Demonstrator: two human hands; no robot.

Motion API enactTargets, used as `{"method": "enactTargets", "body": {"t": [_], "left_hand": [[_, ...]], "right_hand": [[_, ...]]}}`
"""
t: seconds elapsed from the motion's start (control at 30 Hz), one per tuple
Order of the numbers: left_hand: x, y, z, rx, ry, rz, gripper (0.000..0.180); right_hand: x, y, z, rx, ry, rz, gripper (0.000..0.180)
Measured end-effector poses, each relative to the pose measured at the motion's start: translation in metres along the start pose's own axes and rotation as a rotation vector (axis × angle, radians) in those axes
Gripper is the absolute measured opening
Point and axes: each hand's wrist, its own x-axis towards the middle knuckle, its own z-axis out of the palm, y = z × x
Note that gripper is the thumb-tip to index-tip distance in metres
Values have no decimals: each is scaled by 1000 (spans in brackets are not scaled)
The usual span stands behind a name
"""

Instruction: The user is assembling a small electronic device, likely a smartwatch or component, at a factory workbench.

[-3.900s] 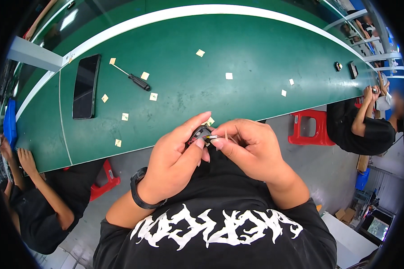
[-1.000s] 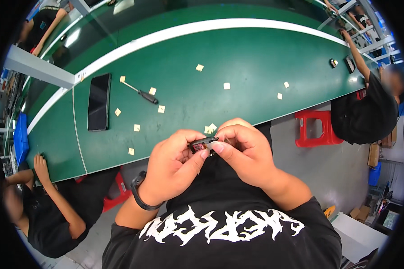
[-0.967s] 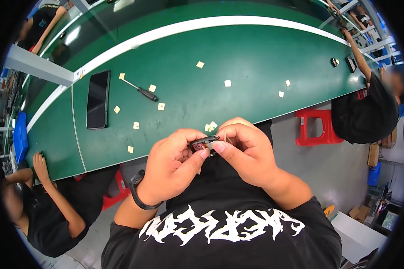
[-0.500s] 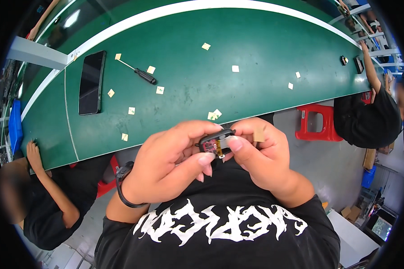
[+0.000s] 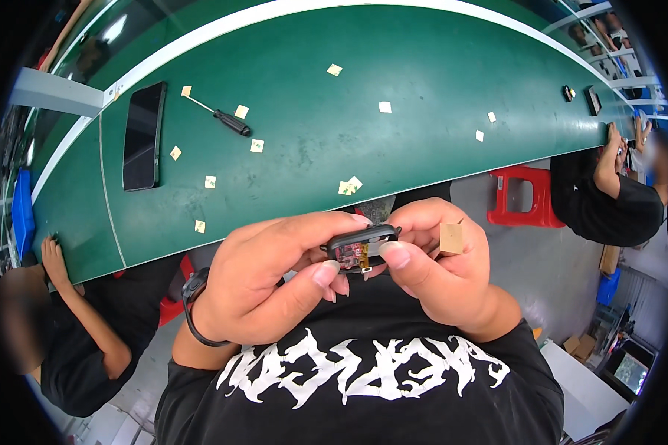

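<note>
Between my two hands, in front of my chest, is a small black electronic device [image 5: 352, 253] with its casing open on one face. A red circuit board and a yellowish flex strip with a small white end show inside it. My left hand [image 5: 271, 271] pinches its left end between thumb and fingers. My right hand [image 5: 445, 271] grips the right end, thumb at the opening. A small tan paper square [image 5: 451, 238] sticks to the fingers of my right hand. The device's back is hidden by my fingers.
On the green table [image 5: 297, 111] lie a black phone [image 5: 144, 137], a black-handled screwdriver [image 5: 232, 122] and several pale paper squares [image 5: 257, 146]. A red stool [image 5: 522, 196] stands at right. Other people sit at both sides; a blue bin [image 5: 23, 213] is far left.
The device has tilted slightly, and my right thumb has moved a little off the opening, showing more of the inside. At right, another person's arm has drawn down from the table's far side.
</note>
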Motion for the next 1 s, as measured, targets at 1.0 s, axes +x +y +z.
{"method": "enactTargets", "body": {"t": [1.0], "left_hand": [[7,-33,19,104,329,-27,18]], "right_hand": [[7,16,-6,89,20,333,26]]}}
